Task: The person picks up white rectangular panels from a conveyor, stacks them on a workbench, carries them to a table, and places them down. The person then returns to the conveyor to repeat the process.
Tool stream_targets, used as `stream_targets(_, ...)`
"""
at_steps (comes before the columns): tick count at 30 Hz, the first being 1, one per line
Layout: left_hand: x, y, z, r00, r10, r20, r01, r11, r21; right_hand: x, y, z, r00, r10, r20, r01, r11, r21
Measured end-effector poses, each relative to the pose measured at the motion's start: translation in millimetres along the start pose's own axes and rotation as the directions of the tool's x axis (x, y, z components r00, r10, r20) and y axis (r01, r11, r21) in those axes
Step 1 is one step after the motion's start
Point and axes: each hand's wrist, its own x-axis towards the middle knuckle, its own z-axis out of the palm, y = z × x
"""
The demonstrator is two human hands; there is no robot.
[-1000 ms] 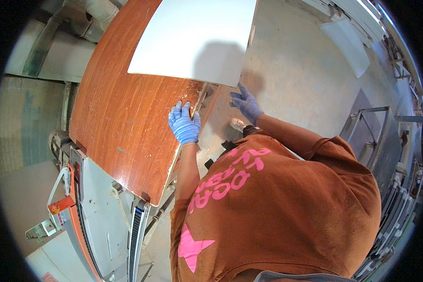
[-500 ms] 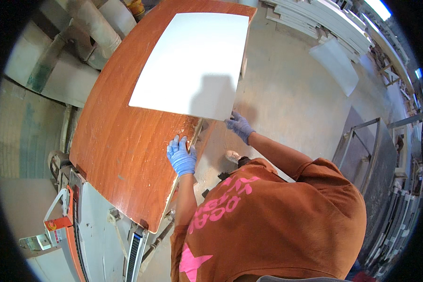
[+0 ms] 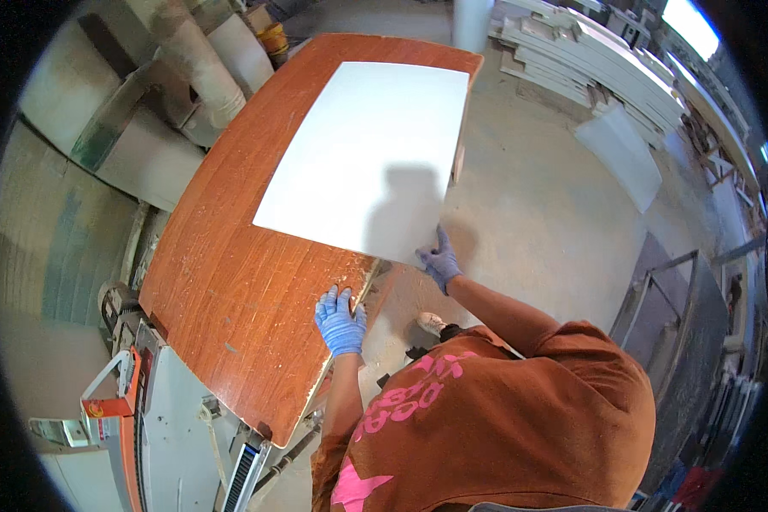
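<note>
A large white rectangular panel lies flat on the reddish-brown wood-grain tabletop, toward its far right part. My right hand, in a pale glove, holds the panel's near right corner, which reaches past the table's edge. One digit lies along the panel's right side; the fingers under the corner are partly hidden. My left hand, in a blue-and-white glove, rests on the tabletop at its right edge. Its fingers are spread over the wood and hold nothing. My shadow falls on the panel's near right area.
An orange and grey machine part stands at the table's near left. White boards are stacked at the far right, with a pale sheet leaning by them. A metal-framed rack stands on my right. Thick ducts are at the far left.
The whole view has shifted, so table and panel sit lower and slightly right in the picture. At the panel's corner, a digit of my right hand now extends further along the side edge.
</note>
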Motion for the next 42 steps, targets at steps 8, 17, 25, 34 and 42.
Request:
stream_targets(8,2.5,4.5,-22.6,0.998,-0.065,0.015,0.066,0.992,-0.105,36.8,-49.5,-69.1,0.981,0.098,0.168,-0.083,0.992,-0.098)
stream_targets(17,-15.6,-2.5,-14.4,0.992,-0.074,-0.103,0.06,0.99,-0.125,186.4,-151.7,-142.6,0.993,0.035,0.114,0.044,0.786,-0.617)
stream_targets(25,-10.5,-1.6,-0.8,0.986,-0.105,-0.129,0.083,0.983,-0.165,229.6,-165.9,-80.6,0.699,-0.425,0.576,0.448,-0.368,-0.815)
stream_targets(34,-24.4,21.8,13.2,0.911,-0.334,-0.244,0.331,0.942,-0.054,193.4,-78.9,68.2,0.365,-0.204,0.908,0.909,-0.132,-0.395)
stream_targets(42,-36.2,33.3,7.4,0.876,-0.449,-0.175,0.447,0.893,-0.053,116.3,-87.6,151.8,0.497,0.038,0.867,0.823,-0.338,-0.457)
